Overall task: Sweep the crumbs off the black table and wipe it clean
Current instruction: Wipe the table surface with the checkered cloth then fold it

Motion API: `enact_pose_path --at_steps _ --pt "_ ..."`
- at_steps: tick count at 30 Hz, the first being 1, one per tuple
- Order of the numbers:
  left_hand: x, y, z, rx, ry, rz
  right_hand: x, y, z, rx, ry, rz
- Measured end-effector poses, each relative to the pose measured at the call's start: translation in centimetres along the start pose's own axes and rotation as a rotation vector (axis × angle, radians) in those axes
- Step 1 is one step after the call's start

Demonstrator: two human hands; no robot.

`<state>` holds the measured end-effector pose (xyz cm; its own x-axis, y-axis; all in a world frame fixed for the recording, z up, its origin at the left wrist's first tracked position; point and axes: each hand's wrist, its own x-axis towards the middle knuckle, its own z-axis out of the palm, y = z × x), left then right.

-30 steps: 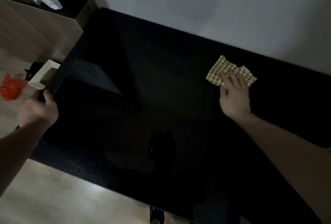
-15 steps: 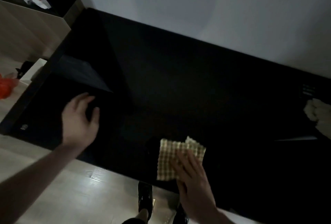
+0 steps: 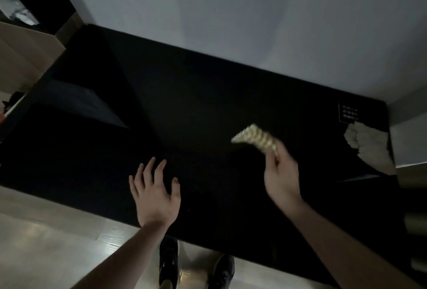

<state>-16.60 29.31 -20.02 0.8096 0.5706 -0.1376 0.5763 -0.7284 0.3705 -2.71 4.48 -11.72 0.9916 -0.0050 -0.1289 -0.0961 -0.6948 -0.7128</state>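
Note:
The glossy black table (image 3: 208,108) fills the middle of the view against a pale wall. My right hand (image 3: 280,173) pinches a yellow-and-white checked cloth (image 3: 256,139) and holds it lifted above the table's right half; the cloth is blurred. My left hand (image 3: 154,191) lies flat with fingers spread on the table near its front edge. No crumbs can be made out on the dark surface.
A crumpled whitish rag (image 3: 367,147) lies at the table's right end beside a small black card with white print (image 3: 349,114). Pale wooden floor (image 3: 46,242) runs along the front edge, with my two dark shoes (image 3: 194,265) below. A beige cabinet (image 3: 20,57) stands left.
My right hand has lifted the checked cloth off the front edge and carried it up and to the right. My left hand has slid rightwards along the front of the table.

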Motion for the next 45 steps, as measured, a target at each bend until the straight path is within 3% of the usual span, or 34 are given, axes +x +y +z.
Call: enact_pose_path --at_steps 5,9,12,17,26,30,35,40,45 --pt "0.0 0.2 0.8 0.061 0.05 -0.034 12.6 0.2 -0.2 -0.077 0.067 -0.128" --pt "0.1 0.4 1.2 0.071 0.071 -0.046 19.5 2.1 1.6 -0.329 -0.086 -0.149" --pt "0.3 0.4 1.5 0.07 0.093 -0.052 20.2 3.0 4.5 -0.536 -0.195 -0.128" --pt "0.4 0.5 1.4 0.083 0.089 -0.055 12.1 4.5 6.6 -0.575 -0.227 -0.25" --pt "0.3 0.9 0.9 0.069 0.082 -0.061 -9.0 11.5 4.4 -0.408 -0.398 -0.534" --pt "0.3 1.1 0.9 0.075 0.083 -0.06 -11.8 13.1 3.8 -0.507 -0.385 -0.647" --pt "0.2 1.2 0.9 0.068 0.087 -0.064 -5.5 10.9 3.8 -0.492 -0.443 -0.534" --pt "0.3 1.0 1.0 0.074 0.096 -0.05 7.5 6.2 3.7 -0.408 -0.271 -0.238" --pt "0.3 0.8 1.3 0.075 0.107 -0.049 19.9 4.7 3.2 -0.51 -0.215 -0.121"
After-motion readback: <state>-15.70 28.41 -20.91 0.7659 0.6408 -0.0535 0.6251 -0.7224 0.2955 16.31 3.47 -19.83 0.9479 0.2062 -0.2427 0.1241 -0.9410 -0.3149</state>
